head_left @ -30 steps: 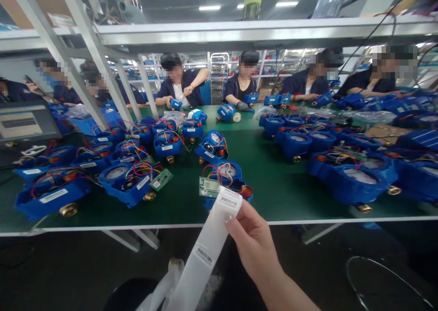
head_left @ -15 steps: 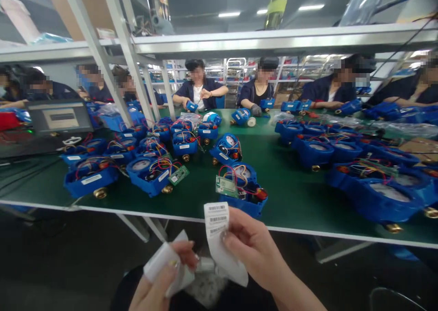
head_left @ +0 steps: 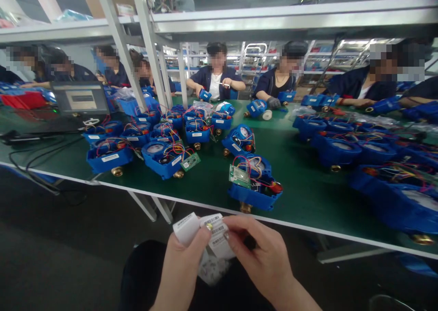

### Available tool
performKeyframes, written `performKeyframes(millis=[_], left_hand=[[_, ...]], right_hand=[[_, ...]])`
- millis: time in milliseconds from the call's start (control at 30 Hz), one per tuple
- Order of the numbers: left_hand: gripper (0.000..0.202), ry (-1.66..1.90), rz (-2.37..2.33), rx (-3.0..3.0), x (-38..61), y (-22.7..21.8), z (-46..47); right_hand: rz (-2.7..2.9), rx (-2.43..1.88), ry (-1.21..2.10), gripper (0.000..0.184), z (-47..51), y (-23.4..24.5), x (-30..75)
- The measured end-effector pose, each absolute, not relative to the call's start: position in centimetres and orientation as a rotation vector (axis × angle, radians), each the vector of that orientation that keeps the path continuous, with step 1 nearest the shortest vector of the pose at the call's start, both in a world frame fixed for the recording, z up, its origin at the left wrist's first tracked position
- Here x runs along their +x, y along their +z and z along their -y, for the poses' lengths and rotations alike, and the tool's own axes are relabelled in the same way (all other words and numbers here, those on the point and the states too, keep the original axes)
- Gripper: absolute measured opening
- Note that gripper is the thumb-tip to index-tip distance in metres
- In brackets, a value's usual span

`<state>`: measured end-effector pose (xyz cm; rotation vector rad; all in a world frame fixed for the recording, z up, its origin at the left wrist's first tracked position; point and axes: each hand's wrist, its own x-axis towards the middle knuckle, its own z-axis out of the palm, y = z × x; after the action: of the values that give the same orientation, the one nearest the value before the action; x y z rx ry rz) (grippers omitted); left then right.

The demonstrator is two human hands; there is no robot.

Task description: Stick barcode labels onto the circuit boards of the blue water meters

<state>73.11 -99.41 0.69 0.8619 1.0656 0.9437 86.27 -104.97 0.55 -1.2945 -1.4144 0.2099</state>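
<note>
Below the front edge of the bench, my left hand (head_left: 183,260) is closed on a curled strip of white barcode labels (head_left: 186,229). My right hand (head_left: 265,251) pinches the right edge of another printed stretch of barcode labels (head_left: 219,245), whose top lies by my left thumb. Whether both stretches belong to one strip I cannot tell. Just beyond my hands stands a blue water meter (head_left: 253,197) with its cover off, coloured wires showing. A green circuit board (head_left: 239,177) leans on its left side.
Several open blue meters with brass fittings fill the left of the green bench (head_left: 205,187), and more (head_left: 342,151) crowd the right. A laptop (head_left: 80,98) and cables lie at far left. A white shelf (head_left: 273,21) spans overhead. Several people sit across the bench, handling blue parts.
My hands have come together; the left has risen and moved right with its labels to the stretch in my right hand. The view has shifted, so the bench appears further right and higher.
</note>
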Motion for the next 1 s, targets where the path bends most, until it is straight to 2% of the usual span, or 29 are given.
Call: performKeyframes(millis=[433, 533, 633, 833, 1000], left_hand=[[0.022, 0.952, -1.168, 0.989, 73.4, 1.2, 99.5], [0.028, 0.911, -1.141, 0.848, 73.7, 1.0, 99.4], [0.032, 0.844, -1.104, 0.763, 73.8, 0.4, 99.0], [0.018, 0.948, -1.147, 0.656, 75.4, 0.4, 96.4], [0.042, 0.759, -0.849, 0.71, 77.7, 1.2, 94.2]], right_hand=[[1.562, -1.256, 0.073, 0.02, 105.4, 0.2, 86.7], [1.571, -1.239, -0.026, 0.019, 105.8, 0.1, 86.1], [1.452, -1.247, -0.005, 0.015, 106.5, 0.1, 85.6], [0.86, -1.431, -0.033, 0.007, 108.1, -1.3, 88.0], [0.632, -1.325, 0.222, 0.014, 107.3, -2.5, 88.9]])
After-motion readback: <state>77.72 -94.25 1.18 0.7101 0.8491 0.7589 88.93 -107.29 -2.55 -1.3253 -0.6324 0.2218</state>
